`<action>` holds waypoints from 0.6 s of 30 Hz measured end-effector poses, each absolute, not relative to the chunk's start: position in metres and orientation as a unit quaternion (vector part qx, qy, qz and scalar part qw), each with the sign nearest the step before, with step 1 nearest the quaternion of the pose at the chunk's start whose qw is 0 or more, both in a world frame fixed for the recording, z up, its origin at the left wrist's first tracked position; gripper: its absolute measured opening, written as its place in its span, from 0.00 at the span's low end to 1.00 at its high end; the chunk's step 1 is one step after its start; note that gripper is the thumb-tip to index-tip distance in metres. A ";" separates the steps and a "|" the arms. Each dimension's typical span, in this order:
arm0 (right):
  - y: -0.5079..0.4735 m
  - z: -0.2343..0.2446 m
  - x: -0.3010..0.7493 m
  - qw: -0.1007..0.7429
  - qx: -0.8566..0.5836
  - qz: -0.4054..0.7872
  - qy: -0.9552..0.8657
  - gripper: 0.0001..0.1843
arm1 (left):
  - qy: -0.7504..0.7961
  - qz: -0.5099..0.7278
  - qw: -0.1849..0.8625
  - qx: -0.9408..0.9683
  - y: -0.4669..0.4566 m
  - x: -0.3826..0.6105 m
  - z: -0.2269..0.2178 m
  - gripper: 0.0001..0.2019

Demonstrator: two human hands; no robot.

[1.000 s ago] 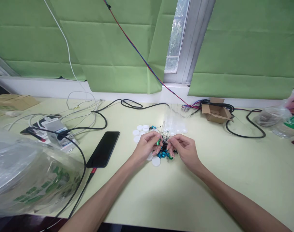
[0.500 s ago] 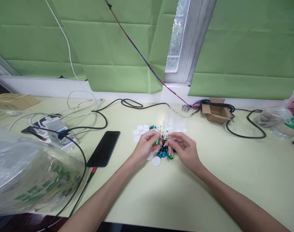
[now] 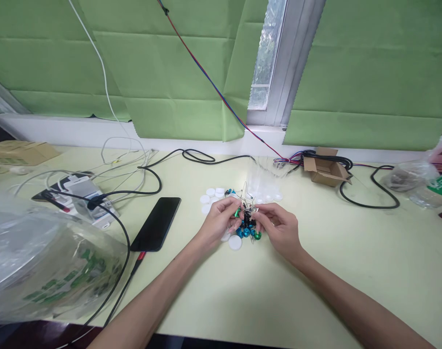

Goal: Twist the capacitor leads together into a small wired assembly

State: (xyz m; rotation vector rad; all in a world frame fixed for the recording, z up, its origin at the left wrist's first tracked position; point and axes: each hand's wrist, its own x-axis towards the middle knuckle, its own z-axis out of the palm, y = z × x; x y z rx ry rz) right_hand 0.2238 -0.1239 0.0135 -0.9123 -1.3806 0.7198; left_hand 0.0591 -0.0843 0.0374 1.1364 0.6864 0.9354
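My left hand (image 3: 222, 218) is closed with thumb and fingers pinched on a small shiny green piece (image 3: 237, 212). My right hand (image 3: 279, 223) is also closed, its fingertips pinching a thin silvery piece (image 3: 256, 210) too small to name. Between and below the hands lies a pile of small blue metallic parts (image 3: 245, 232) with black and wire-like pieces. A green round part (image 3: 257, 235) rests by my right fingers. White discs (image 3: 235, 243) lie around the pile, several of them beyond my left hand. My fingers hide part of the pile.
A black phone (image 3: 155, 224) with a cable lies to the left, near a power strip (image 3: 88, 196). A big clear plastic bag (image 3: 60, 261) fills the near left. Behind the pile are a clear plastic bag (image 3: 262, 182) and an open cardboard box (image 3: 326, 172). Cables (image 3: 199, 156) run along the back.
My right hand has shifted slightly right, away from my left hand, and its fingertips have drawn a little apart from the left ones. My left hand stays in place.
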 end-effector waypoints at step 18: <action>-0.128 0.021 0.221 0.600 -0.429 0.280 -0.614 0.11 | 0.302 0.425 0.691 0.500 -0.085 0.060 0.039 0.14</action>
